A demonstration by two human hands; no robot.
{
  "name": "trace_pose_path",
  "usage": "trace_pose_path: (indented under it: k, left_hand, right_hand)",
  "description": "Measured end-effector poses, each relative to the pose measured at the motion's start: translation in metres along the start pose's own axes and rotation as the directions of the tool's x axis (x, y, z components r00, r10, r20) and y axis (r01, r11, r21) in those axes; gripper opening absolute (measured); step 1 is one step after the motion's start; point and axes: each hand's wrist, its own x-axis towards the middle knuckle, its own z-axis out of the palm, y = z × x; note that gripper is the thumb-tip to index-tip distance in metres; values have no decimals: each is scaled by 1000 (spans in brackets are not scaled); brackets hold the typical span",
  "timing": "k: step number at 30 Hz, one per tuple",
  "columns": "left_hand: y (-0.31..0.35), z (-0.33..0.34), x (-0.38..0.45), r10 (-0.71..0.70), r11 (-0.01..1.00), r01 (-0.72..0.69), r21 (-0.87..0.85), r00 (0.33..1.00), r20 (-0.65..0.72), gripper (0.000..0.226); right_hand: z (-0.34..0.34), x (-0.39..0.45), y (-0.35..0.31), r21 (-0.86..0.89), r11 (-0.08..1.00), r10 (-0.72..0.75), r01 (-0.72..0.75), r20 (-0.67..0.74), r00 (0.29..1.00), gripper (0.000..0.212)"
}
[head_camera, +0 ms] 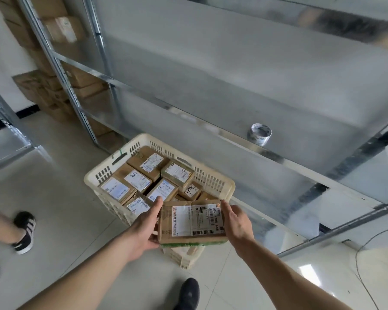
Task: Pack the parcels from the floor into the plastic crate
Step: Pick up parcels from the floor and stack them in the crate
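Note:
A cream plastic crate (213, 179) stands on the tiled floor, filled with several brown cardboard parcels (137, 178) bearing white labels. Over the crate's near edge I hold a flat brown parcel (192, 221) with a large white shipping label and a green strip along its front edge. My left hand (145, 229) grips its left side, thumb stretched along the edge and fingers underneath. At the parcel's right side my right hand (236, 222) clasps the edge. The crate's near wall is partly hidden behind the parcel.
Metal shelving (255, 151) runs behind the crate, with a roll of tape (259, 134) on its lower shelf. Cardboard boxes (54, 95) are stacked at the back left. Another person's leg and striped shoe (24, 231) stand at the left. My dark shoe (188, 294) is near the bottom.

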Motion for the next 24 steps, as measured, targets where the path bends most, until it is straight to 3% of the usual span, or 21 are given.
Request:
trace_pose_path:
  k: [6, 11, 14, 19, 24]
  left_hand:
    - [36, -6, 73, -74, 997, 73, 27, 997, 9, 47]
    - [46, -8, 132, -157, 988, 157, 3, 988, -8, 57]
    - [37, -8, 166, -241, 971, 241, 0, 970, -14, 78]
    - [20, -5, 227, -329, 944, 328, 23, 944, 39, 104]
    - [-3, 10, 294, -434, 898, 439, -22, 894, 108, 98]
  right_hand:
    - [19, 72, -20, 4, 1000, 25, -25, 30, 999, 48]
    - [39, 122, -32, -24, 997, 76, -74, 72, 995, 73]
    - [55, 151, -26, -48, 994, 102, -98, 89, 991, 54]
    - [89, 200, -5, -183, 979, 111, -93, 93, 989, 43]
    - [113, 252, 14, -439, 895, 115, -74, 68, 991, 60]
